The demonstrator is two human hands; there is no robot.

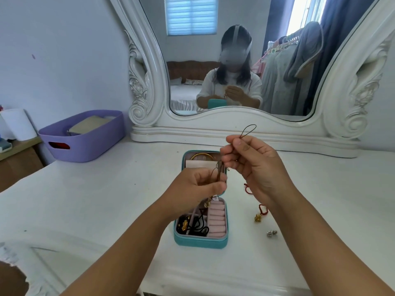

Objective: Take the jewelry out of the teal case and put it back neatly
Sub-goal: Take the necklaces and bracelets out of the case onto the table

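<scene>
The teal case (199,242) lies open on the white dresser top, its pink-lined lid (198,161) holding a gold bangle (201,155). The lower half holds black cords (197,224), a gold charm and pink ring rolls (216,218). Above the case I hold a brown cord necklace (248,130) with both hands: my right hand (254,167) pinches its upper loop, my left hand (199,184) grips the lower strands, and a gold pendant (207,202) dangles below. To the right of the case lie a red cord bracelet (261,208) with a gold charm (258,217) and silver earrings (271,232).
A purple plastic basket (83,137) with a box inside stands at the back left. A large white carved mirror (235,60) rises behind the case, its base along the back of the dresser. The dresser's front edge is near my arms.
</scene>
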